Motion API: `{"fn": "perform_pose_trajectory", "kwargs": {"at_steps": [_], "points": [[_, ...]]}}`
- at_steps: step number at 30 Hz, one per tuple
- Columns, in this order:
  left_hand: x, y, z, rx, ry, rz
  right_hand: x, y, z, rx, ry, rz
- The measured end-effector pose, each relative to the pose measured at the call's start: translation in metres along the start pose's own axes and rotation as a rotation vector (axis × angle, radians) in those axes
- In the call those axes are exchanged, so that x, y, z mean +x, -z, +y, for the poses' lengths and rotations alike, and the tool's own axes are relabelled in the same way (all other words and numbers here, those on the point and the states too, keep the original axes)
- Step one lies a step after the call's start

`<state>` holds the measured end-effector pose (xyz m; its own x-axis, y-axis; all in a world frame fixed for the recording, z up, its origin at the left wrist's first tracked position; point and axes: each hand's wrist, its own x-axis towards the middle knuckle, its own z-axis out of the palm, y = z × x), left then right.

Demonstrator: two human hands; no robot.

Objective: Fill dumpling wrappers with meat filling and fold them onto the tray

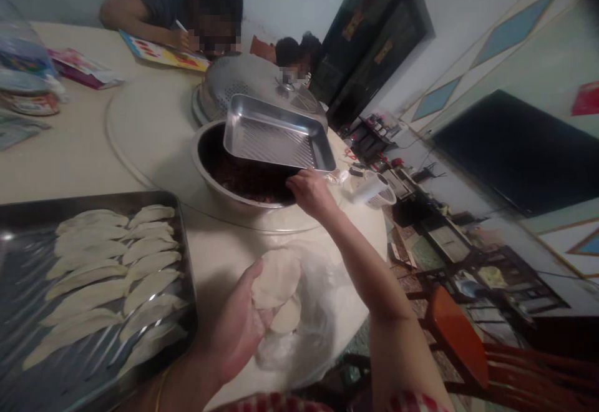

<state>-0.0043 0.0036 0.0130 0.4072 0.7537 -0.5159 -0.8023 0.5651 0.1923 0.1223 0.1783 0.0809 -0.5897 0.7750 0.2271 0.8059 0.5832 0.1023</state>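
On my left hand rests a round dumpling wrapper, held at its edge by the thumb. A second wrapper lies just below it, over the floured tabletop. My right hand is at the right rim of a metal bowl, its fingers closed; what they hold, if anything, is hidden. Dark filling fills the bottom of the bowl. Across the bowl's far rim sits a metal tray, tilted. To the left, folded dumplings lie in two rows on a large dark tray.
Behind the bowl stands a large domed metal lid. A person leans over a colourful book at the far side, with another person beyond. An orange chair is at right. A white roll lies near the table edge.
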Motion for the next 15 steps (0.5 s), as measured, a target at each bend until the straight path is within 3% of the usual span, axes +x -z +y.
{"fn": "perform_pose_trajectory", "kwargs": {"at_steps": [4, 15], "points": [[-0.001, -0.001, 0.000, 0.005, 0.005, 0.014, -0.007, 0.004, 0.004, -0.019, -0.005, 0.110], [-0.004, -0.001, 0.000, 0.006, 0.029, 0.015, 0.008, -0.014, 0.006, 0.021, -0.098, -0.032]]}}
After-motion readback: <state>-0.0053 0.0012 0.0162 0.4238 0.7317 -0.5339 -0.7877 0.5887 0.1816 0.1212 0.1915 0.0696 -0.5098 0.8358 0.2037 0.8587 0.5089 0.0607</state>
